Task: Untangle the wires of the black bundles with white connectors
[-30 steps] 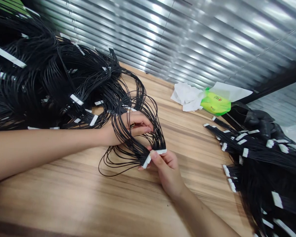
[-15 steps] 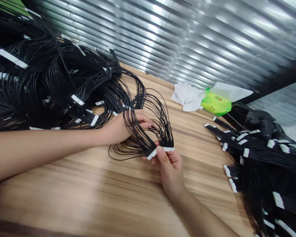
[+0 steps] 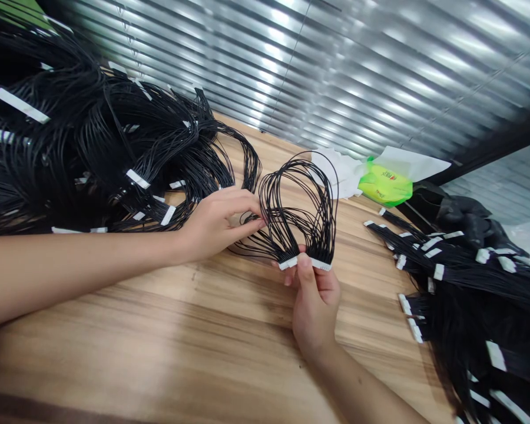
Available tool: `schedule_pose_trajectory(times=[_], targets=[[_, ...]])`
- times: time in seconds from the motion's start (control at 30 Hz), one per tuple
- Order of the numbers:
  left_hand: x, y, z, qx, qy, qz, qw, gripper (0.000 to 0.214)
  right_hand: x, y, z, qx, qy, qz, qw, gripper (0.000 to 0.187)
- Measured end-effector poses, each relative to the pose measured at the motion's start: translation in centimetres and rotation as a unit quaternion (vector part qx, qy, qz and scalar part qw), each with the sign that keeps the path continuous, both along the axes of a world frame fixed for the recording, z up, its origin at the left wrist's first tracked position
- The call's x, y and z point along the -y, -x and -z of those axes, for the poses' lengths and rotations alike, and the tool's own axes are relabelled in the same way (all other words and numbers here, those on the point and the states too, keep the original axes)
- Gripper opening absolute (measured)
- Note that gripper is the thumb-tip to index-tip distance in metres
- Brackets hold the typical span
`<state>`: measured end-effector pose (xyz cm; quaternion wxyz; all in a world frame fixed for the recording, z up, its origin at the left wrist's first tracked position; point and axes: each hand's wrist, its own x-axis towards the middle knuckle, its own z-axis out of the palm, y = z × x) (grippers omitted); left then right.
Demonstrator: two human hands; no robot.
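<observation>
Black wire bundle (image 3: 277, 221), ending in white connector strips (image 3: 305, 263), now shifted right, away from the large wire heap (image 3: 115, 135), held over the wooden tabletop (image 3: 159, 330). Right hand (image 3: 315, 309) pinching the strips between thumb and fingers; left hand (image 3: 216, 224), fingers together, pressing on the wire loops. Further right, more wire bundles (image 3: 463, 282), green packet (image 3: 385, 182), crumpled white tissue (image 3: 335, 171).

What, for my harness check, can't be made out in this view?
Head view only:
- White connector strips: the right hand's fingers hide part of them; contacts too small to see.
- Black wire pile: cut off by the left edge.
- Second wire pile: cut off by the right and bottom edges.
- Green packet: print too small.
</observation>
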<state>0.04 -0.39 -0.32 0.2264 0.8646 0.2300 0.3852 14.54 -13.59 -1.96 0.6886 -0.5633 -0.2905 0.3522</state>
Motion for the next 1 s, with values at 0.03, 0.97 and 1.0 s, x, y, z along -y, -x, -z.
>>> schedule_pose_trajectory(times=[0.03, 0.97, 1.0], targets=[[0.06, -0.01, -0.04, 0.008, -0.007, 0.004, 1.000, 0.013, 0.01, 0.02, -0.05, 0.002, -0.005, 0.002, 1.000, 0.026], [0.65, 0.00, -0.52, -0.041, -0.258, 0.044, 0.964, 0.012, 0.23, -0.10, -0.22, 0.082, 0.026, -0.015, 0.996, 0.027], [0.70, -0.07, -0.63, -0.044, -0.262, 0.043, 0.963, 0.015, 0.24, -0.08, -0.23, 0.080, 0.026, -0.014, 0.996, 0.026]])
